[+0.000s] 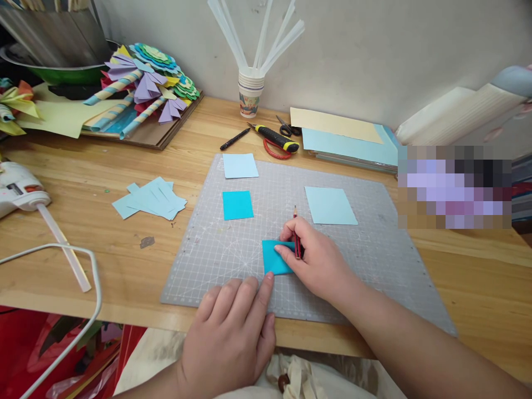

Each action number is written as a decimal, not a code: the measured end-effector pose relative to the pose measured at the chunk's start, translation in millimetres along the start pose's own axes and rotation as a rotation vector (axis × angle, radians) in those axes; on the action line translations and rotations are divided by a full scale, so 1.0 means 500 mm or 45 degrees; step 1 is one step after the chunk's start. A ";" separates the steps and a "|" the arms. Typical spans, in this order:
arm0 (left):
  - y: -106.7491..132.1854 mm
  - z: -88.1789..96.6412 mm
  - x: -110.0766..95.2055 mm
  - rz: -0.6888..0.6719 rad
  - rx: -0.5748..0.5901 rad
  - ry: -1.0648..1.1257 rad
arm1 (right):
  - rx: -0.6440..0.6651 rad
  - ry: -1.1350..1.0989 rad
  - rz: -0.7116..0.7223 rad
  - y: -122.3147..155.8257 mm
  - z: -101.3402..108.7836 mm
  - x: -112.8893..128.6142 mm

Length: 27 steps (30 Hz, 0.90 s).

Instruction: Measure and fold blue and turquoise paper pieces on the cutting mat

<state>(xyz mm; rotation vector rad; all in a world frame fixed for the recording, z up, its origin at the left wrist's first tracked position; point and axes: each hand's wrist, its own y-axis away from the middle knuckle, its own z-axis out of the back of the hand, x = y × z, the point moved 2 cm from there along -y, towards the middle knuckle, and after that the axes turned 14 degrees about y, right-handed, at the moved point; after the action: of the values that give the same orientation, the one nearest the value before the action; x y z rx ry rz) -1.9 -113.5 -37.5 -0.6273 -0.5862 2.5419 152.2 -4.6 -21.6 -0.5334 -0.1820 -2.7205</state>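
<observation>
My right hand [318, 257] is closed around a short red-and-black pencil [297, 244], its sharpened point facing away from me. That hand's thumb also presses on a bright blue paper square [272, 259], whose right part it hides. At the square's lower edge rests the index fingertip of my left hand [233, 327]; its other fingers lie loosely bent and hold nothing. A second bright blue square [238, 205] lies up and left on the grey cutting mat [199, 249]. Pale blue squares lie at the mat's upper left [240, 165] and upper right [331, 205].
Several pale blue paper pieces [152, 199] lie left of the mat. Behind it are a black pen [235, 139], a yellow-black cutter [276, 138], scissors [286, 127] and stacked paper cups [250, 94] holding glue sticks. A glue gun [20, 188] with its cable is far left.
</observation>
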 end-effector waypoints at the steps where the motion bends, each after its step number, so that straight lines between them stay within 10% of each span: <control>1: 0.000 0.000 0.000 0.002 0.004 0.000 | 0.001 -0.001 0.000 0.000 0.000 0.000; 27: 0.000 -0.004 0.001 0.050 0.010 -0.026 | -0.046 -0.080 -0.050 0.011 -0.005 -0.005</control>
<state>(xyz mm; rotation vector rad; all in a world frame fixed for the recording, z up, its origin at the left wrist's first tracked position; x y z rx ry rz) -0.9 -112.6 -39.2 -0.6163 -0.5760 2.5885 155.5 -9.2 -24.5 -0.6324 -0.1618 -2.7514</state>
